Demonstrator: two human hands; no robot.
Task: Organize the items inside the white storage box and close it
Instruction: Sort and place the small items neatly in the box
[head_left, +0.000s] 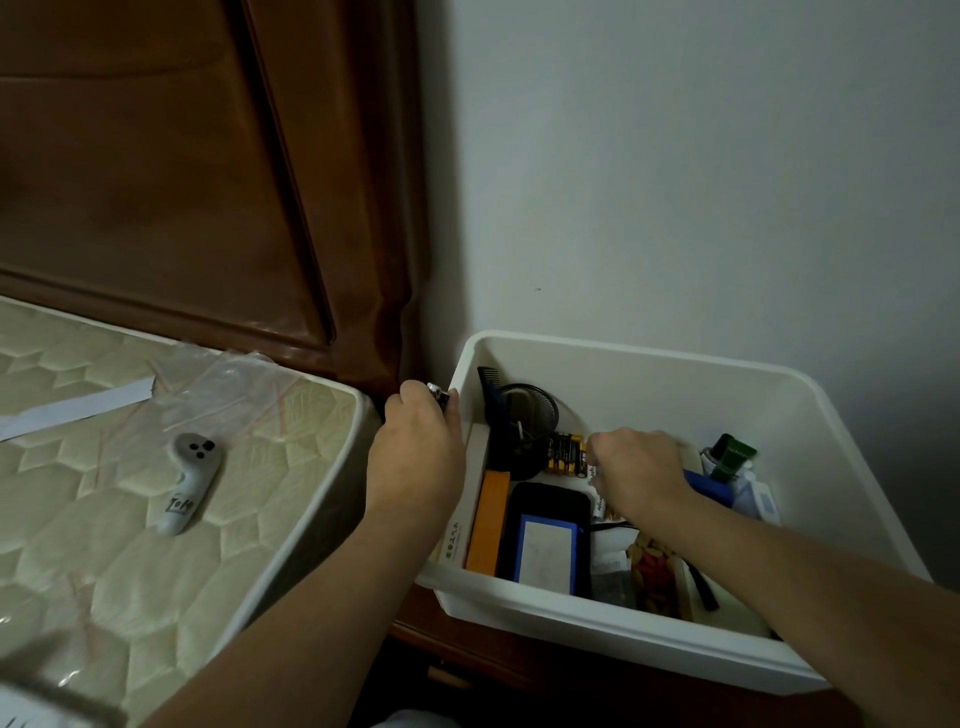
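A white storage box (810, 410) sits open on a wooden nightstand beside a mattress (104, 467). The person's left hand (418, 457) grips a small metal object (439, 396) at the box's left rim. The right hand (636, 475), inside, pinches loose batteries (563, 454); they would sit best gathered flat together.

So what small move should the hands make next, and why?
Probably the left hand should set the small shiny item it grips at the white storage box rim down inside. The box is open, no lid is in view, and the right hand is already among the batteries.
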